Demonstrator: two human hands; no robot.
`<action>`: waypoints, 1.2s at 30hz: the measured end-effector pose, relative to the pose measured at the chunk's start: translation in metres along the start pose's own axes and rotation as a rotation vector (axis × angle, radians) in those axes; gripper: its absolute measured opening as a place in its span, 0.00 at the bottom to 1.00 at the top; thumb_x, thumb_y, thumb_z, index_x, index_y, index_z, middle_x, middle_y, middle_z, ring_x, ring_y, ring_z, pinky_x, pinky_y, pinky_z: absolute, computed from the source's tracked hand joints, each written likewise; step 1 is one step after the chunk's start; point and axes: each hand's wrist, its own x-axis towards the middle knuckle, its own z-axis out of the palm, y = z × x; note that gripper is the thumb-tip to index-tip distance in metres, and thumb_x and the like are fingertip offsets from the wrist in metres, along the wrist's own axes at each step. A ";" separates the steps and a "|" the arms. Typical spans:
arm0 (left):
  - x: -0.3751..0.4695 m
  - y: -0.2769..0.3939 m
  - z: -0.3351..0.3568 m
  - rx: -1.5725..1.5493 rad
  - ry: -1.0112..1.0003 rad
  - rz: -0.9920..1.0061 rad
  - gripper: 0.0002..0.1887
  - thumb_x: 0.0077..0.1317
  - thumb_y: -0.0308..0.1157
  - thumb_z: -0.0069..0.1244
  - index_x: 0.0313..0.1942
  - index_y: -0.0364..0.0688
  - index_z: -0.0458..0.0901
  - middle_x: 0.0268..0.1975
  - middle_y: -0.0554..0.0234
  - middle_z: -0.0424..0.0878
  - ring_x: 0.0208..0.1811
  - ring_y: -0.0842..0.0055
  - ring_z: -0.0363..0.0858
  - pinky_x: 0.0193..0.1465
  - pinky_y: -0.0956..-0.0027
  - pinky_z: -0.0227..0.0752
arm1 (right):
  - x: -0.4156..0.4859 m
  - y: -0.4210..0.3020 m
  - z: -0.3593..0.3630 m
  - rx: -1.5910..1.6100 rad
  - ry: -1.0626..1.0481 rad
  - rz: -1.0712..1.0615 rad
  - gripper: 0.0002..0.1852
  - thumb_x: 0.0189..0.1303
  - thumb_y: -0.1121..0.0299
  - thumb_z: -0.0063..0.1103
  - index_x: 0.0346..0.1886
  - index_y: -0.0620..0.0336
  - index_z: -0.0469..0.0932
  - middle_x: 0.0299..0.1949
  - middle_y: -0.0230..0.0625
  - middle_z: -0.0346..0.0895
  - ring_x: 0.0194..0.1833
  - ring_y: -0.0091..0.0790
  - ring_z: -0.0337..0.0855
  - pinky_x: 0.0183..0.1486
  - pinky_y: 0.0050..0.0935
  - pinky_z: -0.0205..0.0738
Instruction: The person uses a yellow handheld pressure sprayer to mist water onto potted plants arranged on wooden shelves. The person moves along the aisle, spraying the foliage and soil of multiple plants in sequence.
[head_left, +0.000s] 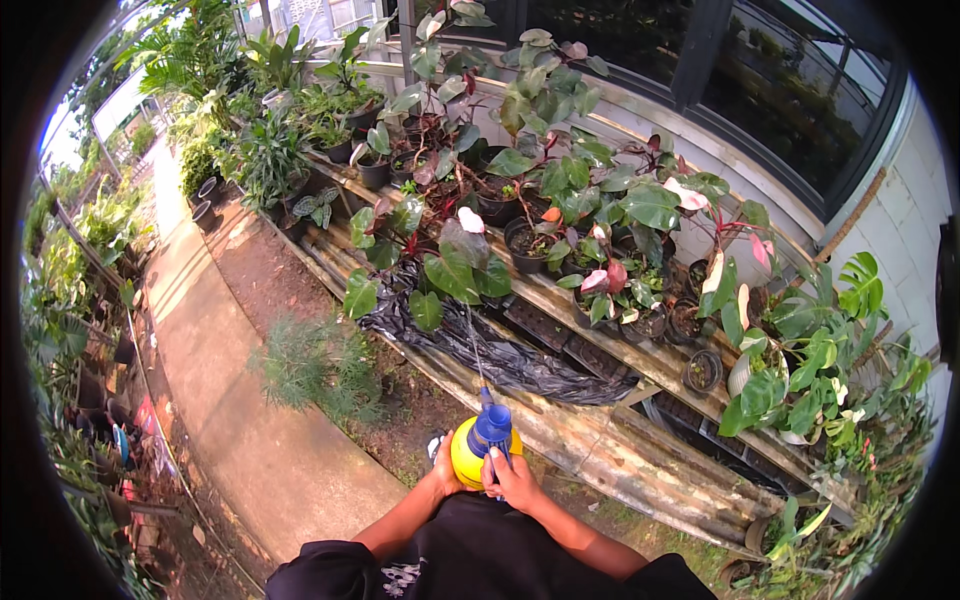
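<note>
A yellow pump sprayer with a blue top is held close in front of my black shirt. My left hand cups the side of its yellow bottle. My right hand is wrapped around the blue handle, with the thumb on top. The blue nozzle points away from me, and a thin water jet leaves it towards a potted philodendron with green and pink leaves. Below those leaves lies a crumpled black plastic sheet; this plant's pot is hidden.
Corrugated sheets form a low bench before me. Several potted plants, including a small black pot, stand along a raised shelf by the windowed wall. A feathery plant leans over the concrete path on the left.
</note>
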 end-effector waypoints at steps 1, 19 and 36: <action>-0.002 0.004 0.003 -0.006 0.018 0.018 0.45 0.62 0.75 0.20 0.66 0.54 0.68 0.66 0.55 0.72 0.65 0.52 0.70 0.62 0.36 0.63 | 0.000 -0.001 0.001 -0.011 -0.015 -0.014 0.26 0.77 0.50 0.35 0.26 0.60 0.68 0.16 0.30 0.63 0.17 0.22 0.61 0.23 0.23 0.60; 0.001 0.026 -0.001 0.036 0.079 0.172 0.50 0.59 0.79 0.22 0.65 0.49 0.72 0.62 0.53 0.77 0.62 0.53 0.74 0.62 0.41 0.65 | 0.007 0.000 0.005 -0.142 -0.132 -0.117 0.26 0.78 0.53 0.33 0.24 0.59 0.68 0.20 0.32 0.67 0.21 0.22 0.65 0.27 0.23 0.61; 0.006 0.012 -0.001 -0.047 -0.010 0.221 0.43 0.66 0.71 0.25 0.63 0.45 0.72 0.60 0.52 0.78 0.60 0.55 0.76 0.65 0.46 0.67 | -0.015 -0.002 0.013 -0.308 -0.111 -0.177 0.28 0.77 0.53 0.35 0.23 0.61 0.71 0.19 0.30 0.69 0.21 0.22 0.67 0.27 0.24 0.63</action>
